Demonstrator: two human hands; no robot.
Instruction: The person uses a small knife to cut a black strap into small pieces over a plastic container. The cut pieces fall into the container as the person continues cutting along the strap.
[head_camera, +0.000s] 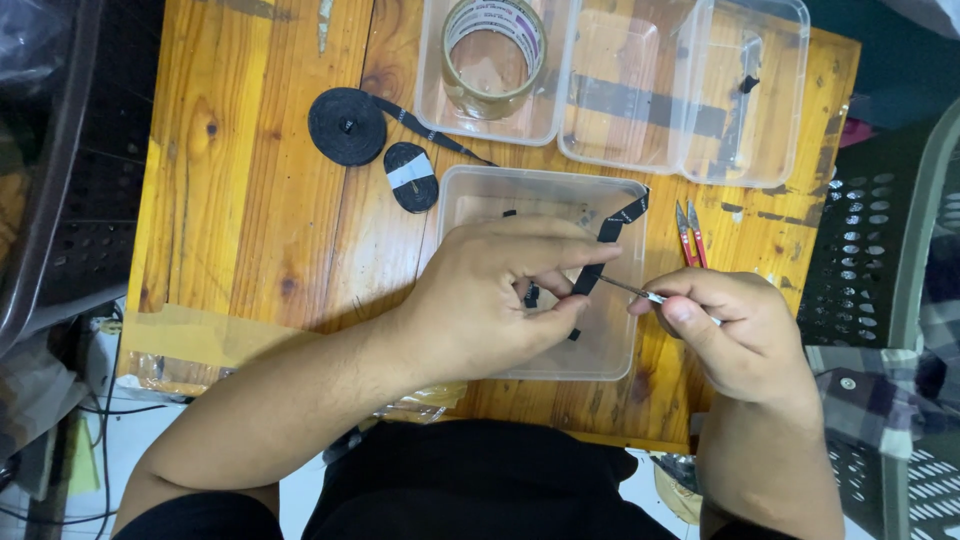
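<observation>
Both hands met over a clear tray (470, 190): left hand (490, 295) pinched a black strap (600, 255), right hand (735, 330) gripped a thin metal tool (630, 290) against it.

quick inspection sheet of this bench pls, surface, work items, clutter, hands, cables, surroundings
surface: wooden table, tape patches
work items: black strip over clear tray; thin metal tool
clutter: black strip roll, small wrapped bundle, tape roll in a tub, red snips
hands: left hand pinches the strip; right hand holds the tool
cables: wires at floor, left
surroundings: dark crate left, perforated chair right
</observation>
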